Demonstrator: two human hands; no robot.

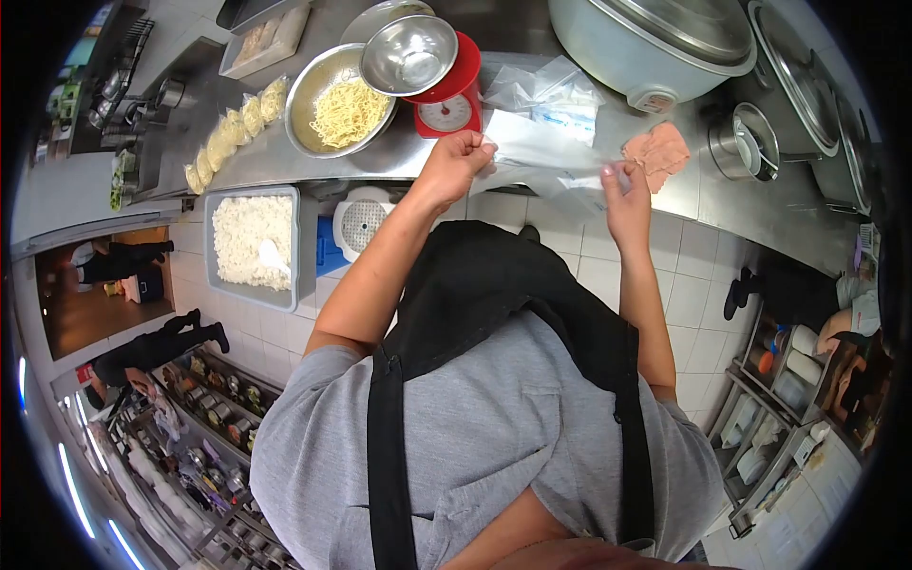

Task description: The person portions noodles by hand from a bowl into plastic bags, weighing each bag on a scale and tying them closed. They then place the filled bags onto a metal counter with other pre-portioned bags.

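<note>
A clear plastic bag (541,171) stretches between my two hands at the counter's front edge. My left hand (454,163) pinches its left side, just below a red kitchen scale (445,113). On the other side, my right hand (627,195) pinches the bag near a crumpled pink cloth (657,155). A shiny metal bowl (408,55) rests on the scale. To its left, a larger metal bowl (302,112) contains yellow noodles (351,112). More clear bags (546,93) lie in a pile behind my hands.
Several bagged noodle portions (233,128) line the counter's left. A large rice cooker (655,43) stands behind right, with a metal pot (736,142) beside it. A grey tub (211,252) of white rice sits below the counter. Other people (152,347) stand at left and right.
</note>
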